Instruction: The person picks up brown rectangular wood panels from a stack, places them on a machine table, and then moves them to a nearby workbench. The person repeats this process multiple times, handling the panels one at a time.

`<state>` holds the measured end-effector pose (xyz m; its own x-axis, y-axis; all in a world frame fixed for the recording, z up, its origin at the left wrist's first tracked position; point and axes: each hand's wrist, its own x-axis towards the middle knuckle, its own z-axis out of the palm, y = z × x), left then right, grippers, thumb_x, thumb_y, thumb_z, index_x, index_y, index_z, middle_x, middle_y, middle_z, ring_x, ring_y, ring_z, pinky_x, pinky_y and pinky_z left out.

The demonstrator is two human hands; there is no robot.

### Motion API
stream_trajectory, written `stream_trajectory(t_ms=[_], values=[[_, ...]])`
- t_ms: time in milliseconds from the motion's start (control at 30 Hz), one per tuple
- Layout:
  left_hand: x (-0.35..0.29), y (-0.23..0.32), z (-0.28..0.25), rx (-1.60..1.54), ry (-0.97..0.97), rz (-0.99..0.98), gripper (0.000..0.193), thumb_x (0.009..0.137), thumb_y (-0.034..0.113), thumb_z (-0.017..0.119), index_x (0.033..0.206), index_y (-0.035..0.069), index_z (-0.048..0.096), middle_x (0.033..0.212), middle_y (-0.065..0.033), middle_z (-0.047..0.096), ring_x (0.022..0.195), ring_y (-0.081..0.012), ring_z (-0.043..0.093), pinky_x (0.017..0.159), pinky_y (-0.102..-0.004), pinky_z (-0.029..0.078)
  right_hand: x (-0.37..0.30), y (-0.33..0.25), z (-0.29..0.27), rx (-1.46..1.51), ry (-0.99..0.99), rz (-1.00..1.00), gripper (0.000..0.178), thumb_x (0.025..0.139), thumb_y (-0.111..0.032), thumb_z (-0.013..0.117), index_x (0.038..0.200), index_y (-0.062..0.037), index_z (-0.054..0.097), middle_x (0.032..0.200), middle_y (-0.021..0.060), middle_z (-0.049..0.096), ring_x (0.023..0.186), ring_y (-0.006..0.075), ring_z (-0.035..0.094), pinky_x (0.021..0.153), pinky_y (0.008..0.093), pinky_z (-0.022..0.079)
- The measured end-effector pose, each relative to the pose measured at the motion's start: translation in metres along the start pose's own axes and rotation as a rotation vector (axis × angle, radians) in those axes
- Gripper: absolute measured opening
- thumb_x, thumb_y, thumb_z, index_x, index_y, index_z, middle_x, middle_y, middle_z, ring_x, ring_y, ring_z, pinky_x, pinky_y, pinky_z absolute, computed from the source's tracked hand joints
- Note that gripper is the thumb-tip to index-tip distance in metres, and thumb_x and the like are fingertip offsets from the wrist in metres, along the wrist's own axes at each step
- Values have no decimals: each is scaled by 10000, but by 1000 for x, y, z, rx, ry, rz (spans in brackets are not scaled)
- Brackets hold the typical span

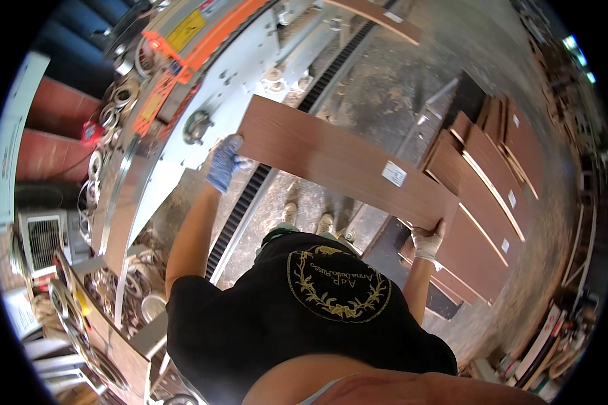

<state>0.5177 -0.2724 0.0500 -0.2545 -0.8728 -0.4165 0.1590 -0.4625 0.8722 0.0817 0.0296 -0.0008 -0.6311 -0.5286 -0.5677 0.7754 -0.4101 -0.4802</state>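
Observation:
A long brown wood-grain board [331, 158] with a white label [394, 173] is held out in front of me, tilted so that its right end comes nearer. My left hand [224, 164], in a blue-grey glove, is closed on the board's left end, beside the white machine. At the other end, my right hand [427, 241] in a pale glove grips the near right corner. The fingers under the board are partly hidden. Just right of it lie stacked brown boards [479, 175], several with white labels.
A white machine [172, 152] with an orange guard [209, 37] stands at the left. Along it runs a black ribbed conveyor track [240, 212], with another brown board [382, 19] at its far end. Rolls of edging strip [125, 94] are piled at far left.

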Motion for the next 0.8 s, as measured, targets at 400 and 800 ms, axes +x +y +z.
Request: stream_trajectory(t_ms=[400, 800], values=[[83, -32, -99, -387, 427, 136, 451, 811, 229, 630, 1215, 168, 440, 1050, -50, 597, 899, -192, 607, 687, -360, 544, -96, 206, 84, -212, -225, 726, 444, 811, -379, 627, 1184, -182, 486, 1160, -6, 527, 1121, 216, 443, 963, 445, 386], [129, -8, -112, -464, 580, 134, 431, 823, 282, 598, 1159, 37, 487, 1084, -126, 589, 935, -265, 594, 825, -379, 502, -102, 264, 101, -342, -263, 625, 357, 796, -371, 656, 1086, -199, 539, 1015, -35, 602, 779, 105, 539, 828, 368, 468]])
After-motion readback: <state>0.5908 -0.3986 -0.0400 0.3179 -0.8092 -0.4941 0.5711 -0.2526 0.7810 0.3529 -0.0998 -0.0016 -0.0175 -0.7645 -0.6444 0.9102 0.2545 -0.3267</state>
